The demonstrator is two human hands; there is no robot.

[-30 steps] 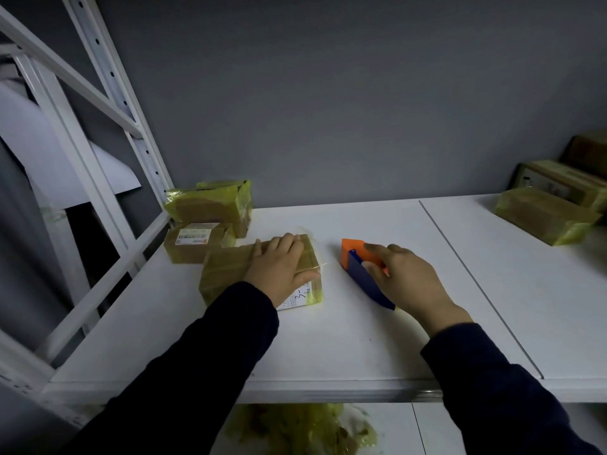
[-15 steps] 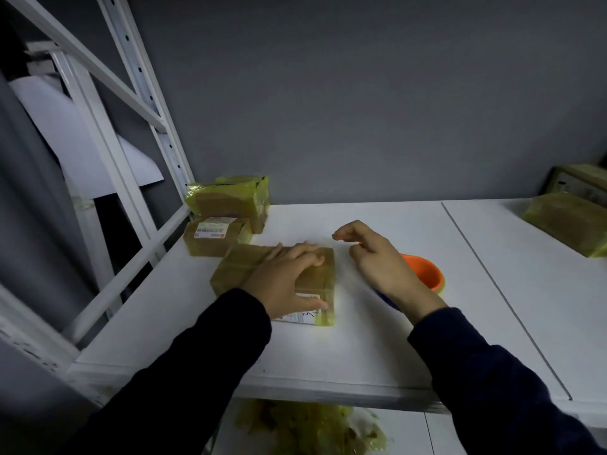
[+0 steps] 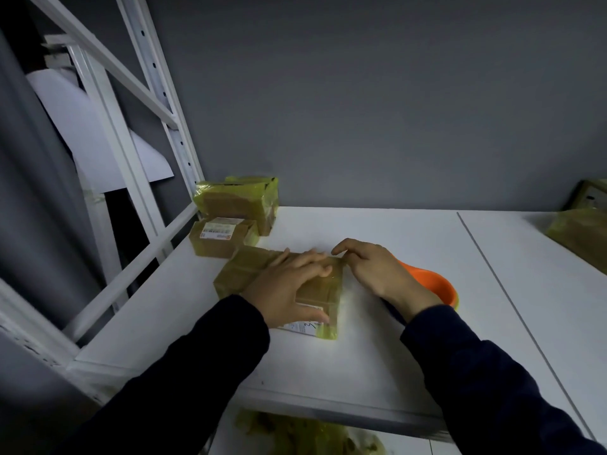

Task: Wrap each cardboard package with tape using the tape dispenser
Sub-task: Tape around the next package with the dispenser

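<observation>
Smooth white shelf board. Rectangular cardboard package, glossy yellowish tape skin, lies flat at centre. Left hand presses flat-fingered on top. Right hand: fingers bent at its 1 o'clock corner (grip cannot be told). Rounded orange tape dispenser at 3 o'clock.

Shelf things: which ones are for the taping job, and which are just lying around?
For the job: the package under the left hand, right hand at its edge; orange tape dispenser; two packages back left; packages far right.
Just lying about: white sheet at the left; crumpled yellowish wrap down below.
</observation>
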